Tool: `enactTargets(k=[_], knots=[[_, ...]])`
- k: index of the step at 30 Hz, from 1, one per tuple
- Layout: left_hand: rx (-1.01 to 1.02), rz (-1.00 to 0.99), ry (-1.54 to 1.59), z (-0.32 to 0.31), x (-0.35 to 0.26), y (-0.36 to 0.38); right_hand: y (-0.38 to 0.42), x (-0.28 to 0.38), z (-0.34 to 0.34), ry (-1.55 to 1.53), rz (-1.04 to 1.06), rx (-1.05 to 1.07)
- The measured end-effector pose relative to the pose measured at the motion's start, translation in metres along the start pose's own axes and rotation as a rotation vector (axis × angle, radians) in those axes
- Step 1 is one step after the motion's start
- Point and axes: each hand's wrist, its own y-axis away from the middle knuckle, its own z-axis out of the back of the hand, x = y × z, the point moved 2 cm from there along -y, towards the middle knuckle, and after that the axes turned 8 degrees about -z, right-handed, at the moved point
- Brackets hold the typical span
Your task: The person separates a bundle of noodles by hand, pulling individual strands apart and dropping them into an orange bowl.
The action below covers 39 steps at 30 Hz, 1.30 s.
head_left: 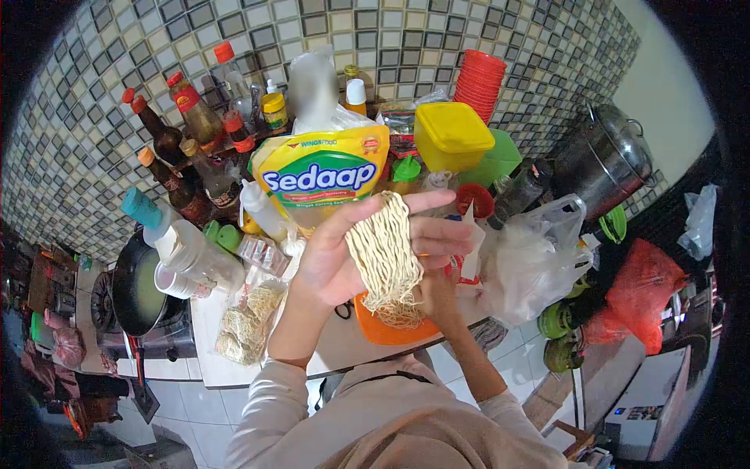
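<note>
Noodle block (386,252) is gripped lightly in the left hand (332,262), lying against the palm with the thumb along its upper edge and the fingers stretched out. Such strands look brittle, so broad support suits them better than a squeeze. Just below is the right hand (440,298), partly hidden; whether its grip holds anything, I cannot tell. Staying over the orange tray (381,334) should catch crumbs before they reach the tabletop (312,356), where bagged noodles (244,332) lie.

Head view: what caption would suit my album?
Left hand holding noodles at a crowded counter, right hand partly hidden near an orange tray.
</note>
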Motion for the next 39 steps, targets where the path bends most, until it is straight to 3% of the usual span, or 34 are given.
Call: enactTargets(k=[4,6,12,18,22,25,29,31,32,35,36,39], knots=[[-0.017,-0.011,0.064,0.014,0.005,0.006,-0.008,0.001,0.041,-0.143,-0.09,0.094],[-0.118,-0.043,0.088,0.018,0.007,0.008,-0.014,-0.003,0.052,-0.341,-0.104,0.212],[-0.119,-0.046,0.127,0.029,0.009,0.015,-0.019,-0.002,0.084,-0.786,-0.102,0.164],[-0.1,-0.05,0.129,0.03,0.011,0.019,-0.023,-0.002,0.115,-0.891,-0.174,0.066],[-0.135,-0.077,0.092,0.038,0.018,0.017,-0.027,0.003,0.146,-0.903,-0.05,0.047],[-0.159,-0.076,0.005,0.042,0.025,0.015,-0.03,0.018,0.179,-0.743,0.099,-0.001],[-0.108,0.036,0.082,0.045,0.041,0.014,-0.037,0.026,0.192,-0.626,0.225,-0.127],[0.039,0.003,0.323,0.042,0.044,0.015,-0.043,0.028,0.195,-0.57,0.264,-0.206],[-0.201,0.12,0.048,0.043,0.047,0.02,-0.046,0.03,0.197,-0.552,0.283,-0.22],[-0.337,0.141,-0.014,0.064,0.064,0.03,-0.055,0.037,0.201,-0.479,0.325,-0.253],[-0.201,0.129,-0.051,0.039,0.056,0.023,-0.056,0.039,0.201,-0.421,0.344,-0.271],[-0.074,0.157,-0.14,0.034,0.06,0.017,-0.063,0.045,0.2,-0.441,0.329,-0.243]])
